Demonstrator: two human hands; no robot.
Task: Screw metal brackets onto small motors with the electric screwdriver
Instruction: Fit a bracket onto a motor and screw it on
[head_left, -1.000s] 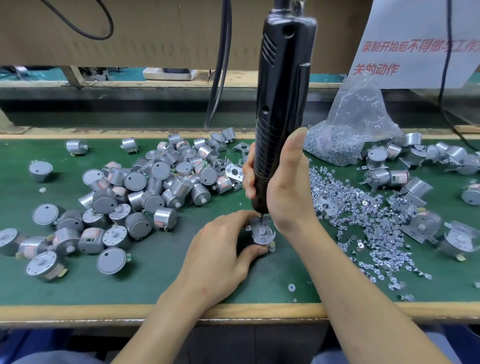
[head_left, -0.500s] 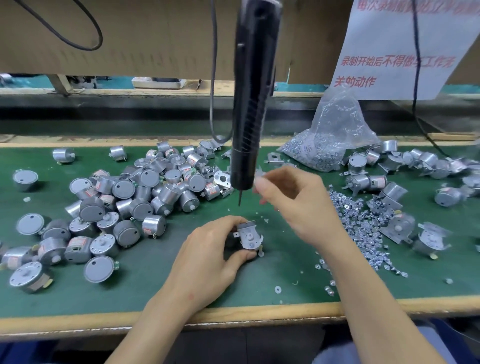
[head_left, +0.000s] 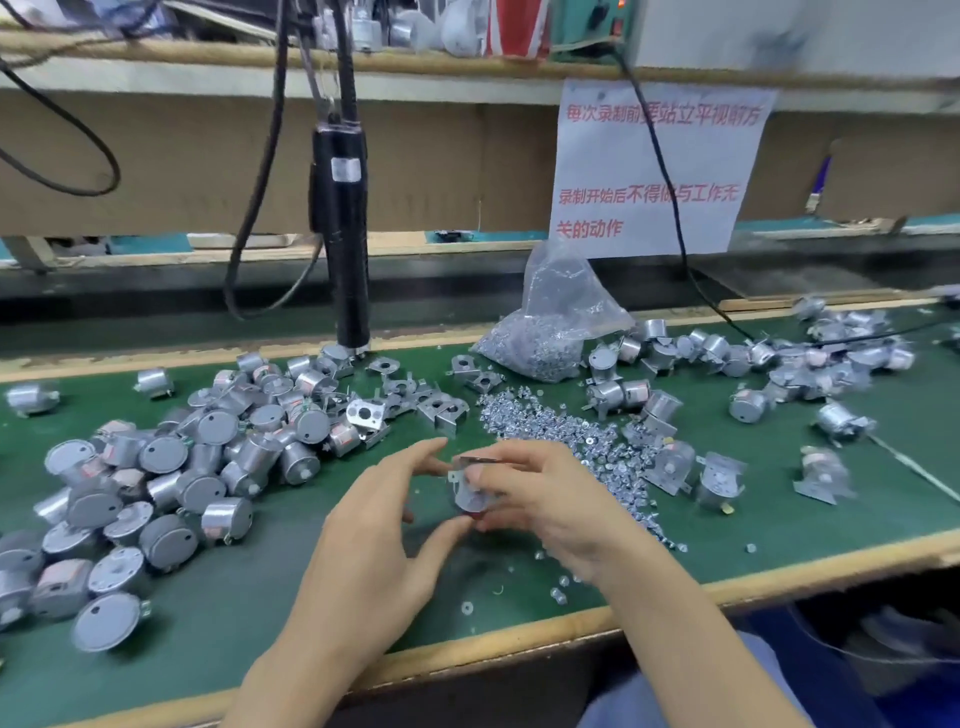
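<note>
head view looks down on the green worktop (head_left: 260, 597), and both my grips meet near the middle of its front edge. my right grip (head_left: 545, 499) is clenched around one small motor (head_left: 470, 493); the fingers curl over its side and hold it just above the mat. a metal bracket (head_left: 467, 461) sits on the top end of this motor. my left grip (head_left: 374, 525) is released, the fingers are nearly straight, and the thumb tip touches the lower side of the motor. whether the forefinger also touches the bracket i cannot tell, the picture is blurred there.

the electric screwdriver (head_left: 343, 234) hangs upright on its cable over the far edge, apart from both grips. a heap of bare motors (head_left: 208, 457) covers the left part of the worktop. some loose brackets (head_left: 415, 400) lie between this heap and the far edge. a clear bag of screws (head_left: 556, 317) stands near the far edge, and loose screws (head_left: 561, 426) are spread just beside my right grip. motors with brackets (head_left: 779, 364) lie toward the far right corner.
</note>
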